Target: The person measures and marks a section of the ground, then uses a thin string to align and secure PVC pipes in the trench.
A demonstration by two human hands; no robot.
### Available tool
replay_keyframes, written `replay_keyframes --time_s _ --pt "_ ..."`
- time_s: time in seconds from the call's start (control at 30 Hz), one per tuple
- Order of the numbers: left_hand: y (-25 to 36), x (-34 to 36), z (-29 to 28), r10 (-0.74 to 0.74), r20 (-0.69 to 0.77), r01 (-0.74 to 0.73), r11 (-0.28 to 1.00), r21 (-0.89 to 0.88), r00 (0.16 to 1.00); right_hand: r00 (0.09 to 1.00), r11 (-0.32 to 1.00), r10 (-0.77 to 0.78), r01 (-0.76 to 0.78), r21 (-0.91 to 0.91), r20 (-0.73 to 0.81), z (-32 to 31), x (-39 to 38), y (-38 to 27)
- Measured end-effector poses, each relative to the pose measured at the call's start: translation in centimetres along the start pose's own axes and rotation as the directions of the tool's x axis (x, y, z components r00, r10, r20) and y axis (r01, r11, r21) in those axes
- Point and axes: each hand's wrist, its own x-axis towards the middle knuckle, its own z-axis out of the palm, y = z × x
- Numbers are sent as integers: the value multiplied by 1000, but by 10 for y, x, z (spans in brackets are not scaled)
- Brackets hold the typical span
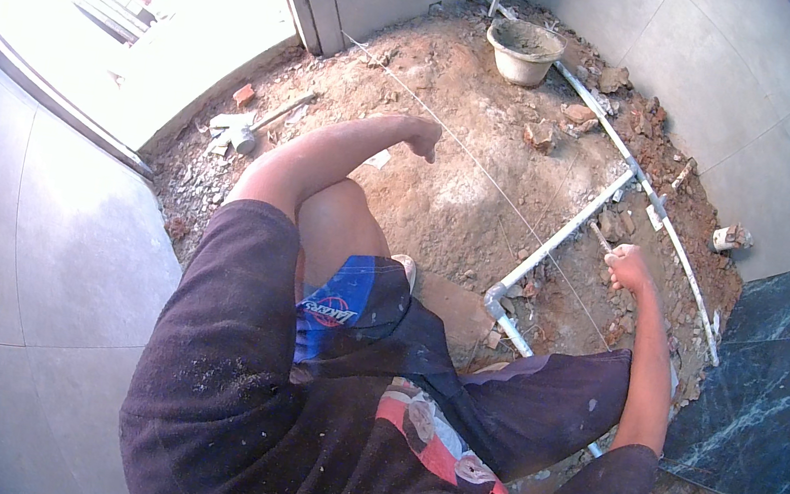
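My right hand (pixel 628 268) is closed around a thin, brownish stick-like thing (pixel 600 238). It points up and left over the dirt, close to a white plastic pipe (pixel 558 238). Over my bent left knee hangs my left hand (pixel 419 136), its wrist dropped and its fingers turned down and mostly hidden. A thin pale string (pixel 494 185) stretches across the floor and passes close by that hand. The white pipe joins a longer pipe (pixel 672 227) along the right wall and has an elbow (pixel 497 298) at its near end.
A white basin (pixel 521 67) of grey mortar stands at the back. A hammer (pixel 244 139) and a red brick piece (pixel 244 94) lie near the bright doorway at left. Broken rubble (pixel 539 135) litters the dirt floor. Dark marbled tiles (pixel 761 374) lie at right, between grey walls.
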Motion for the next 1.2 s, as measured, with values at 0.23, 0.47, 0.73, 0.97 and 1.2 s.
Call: replay_keyframes --time_s 0.23,0.47,0.73,0.97,1.2 --pt "8 -7 -8 -24 20 25 1000 -15 1000 1000 1000 24 -24 5 11 -2 0 1" --pt "12 -4 -9 12 13 -13 999 43 1000 1000 1000 14 -14 -28 6 -4 -2 1" --pt "9 -8 -7 -18 -5 18 998 -62 1000 1000 1000 7 -7 -13 -5 -2 -3 -1" --pt "7 -5 -3 1 -38 -2 1000 -24 999 1000 1000 5 -5 -1 1 -1 -4 -1" --pt "-5 14 5 66 -52 -65 998 23 996 999 998 -39 40 -56 7 -3 5 11"
